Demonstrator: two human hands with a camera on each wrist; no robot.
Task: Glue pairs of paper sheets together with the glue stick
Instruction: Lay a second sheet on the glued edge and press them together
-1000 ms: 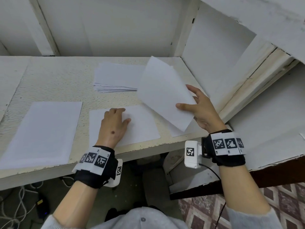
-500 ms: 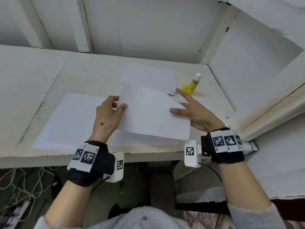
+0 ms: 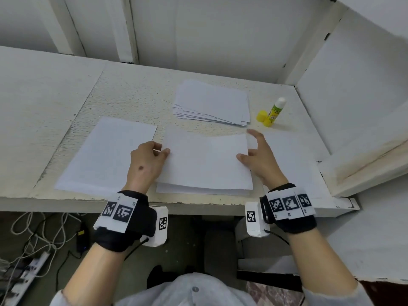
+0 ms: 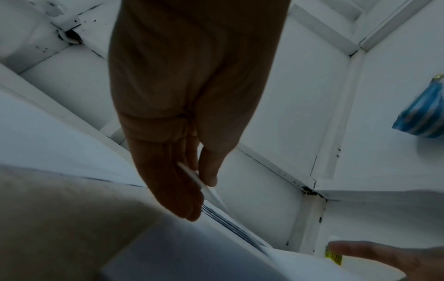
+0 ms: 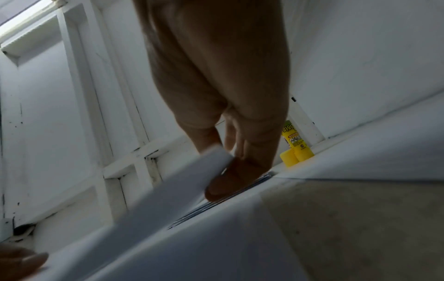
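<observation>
White sheet [image 3: 205, 160] pinched between both hands, left [image 3: 145, 166], right [image 3: 260, 160].

Soft, even light fills the head view; a faint shadow lies just behind the held sheet [image 3: 205, 160]. Straight lines bow toward the edges. Both wrist views are dim, the hands dark against pale walls, the sheet [image 5: 149, 192] near them smeared by blur.
</observation>
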